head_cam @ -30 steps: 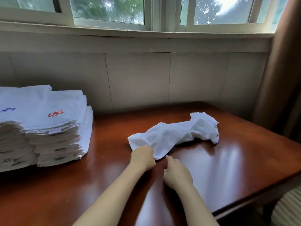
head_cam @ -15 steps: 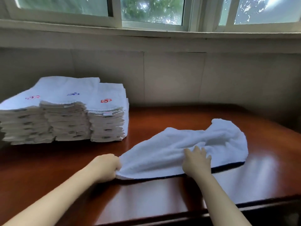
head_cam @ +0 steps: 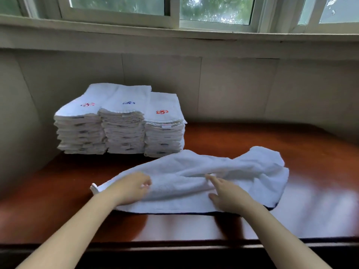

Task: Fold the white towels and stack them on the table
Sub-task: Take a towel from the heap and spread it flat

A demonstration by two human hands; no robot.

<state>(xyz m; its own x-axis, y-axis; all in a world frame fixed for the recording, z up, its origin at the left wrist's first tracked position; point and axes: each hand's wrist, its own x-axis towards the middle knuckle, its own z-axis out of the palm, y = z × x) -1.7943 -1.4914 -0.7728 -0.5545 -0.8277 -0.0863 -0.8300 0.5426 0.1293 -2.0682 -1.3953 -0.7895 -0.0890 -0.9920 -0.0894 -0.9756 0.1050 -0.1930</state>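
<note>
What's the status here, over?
Left hand rests on loose towel, grip unclear; right hand presses mid-towel, fingers straight. Towel rumpled, unfolded. Folded stacks behind; nothing blocking.

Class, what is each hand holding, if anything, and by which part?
The left hand grips the unfolded towel near its left end; the right hand only rests on its middle.

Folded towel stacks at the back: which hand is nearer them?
Left. The left hand rests on the loose towel, just before the stacks; the right hand lies farther right on it.
</note>
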